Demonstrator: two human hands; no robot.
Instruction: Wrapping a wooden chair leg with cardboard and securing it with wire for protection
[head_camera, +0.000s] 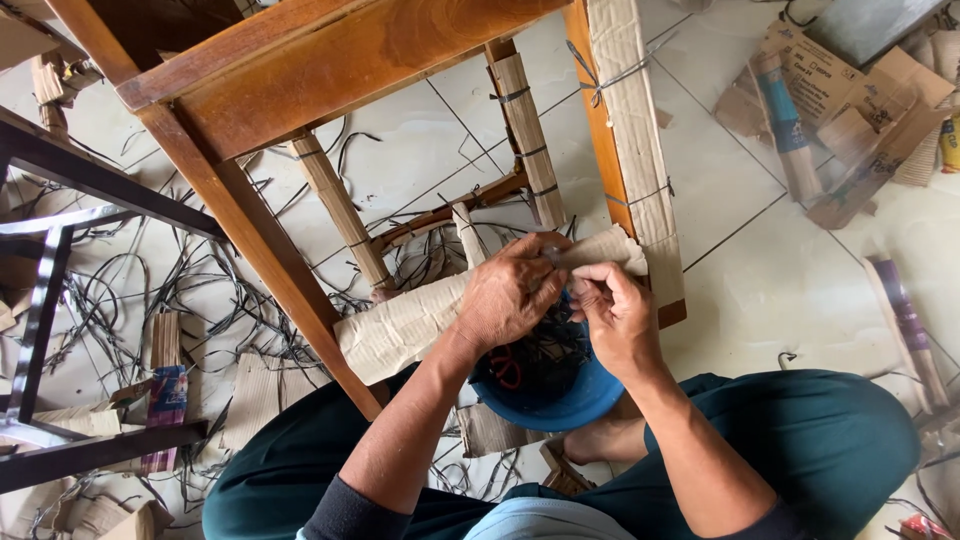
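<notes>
Overhead, two hands wrap a wooden chair's lower rail in cardboard on a littered tile floor.

Largest is the upturned wooden chair (300, 60), its legs sheathed in cardboard and tied with dark strapping. The cardboard sleeve (400, 325) lies along the low rail, between the legs. Below it sits a blue bowl (560, 400) holding black ties and red-handled scissors (505, 368). The left hand (510, 295) presses on the sleeve, its grip closed over the cardboard; the right hand (615, 315) touches it, fingers pinched narrow on a thin tie. Strap scraps (200, 290) cover the tile floor (780, 290).
</notes>
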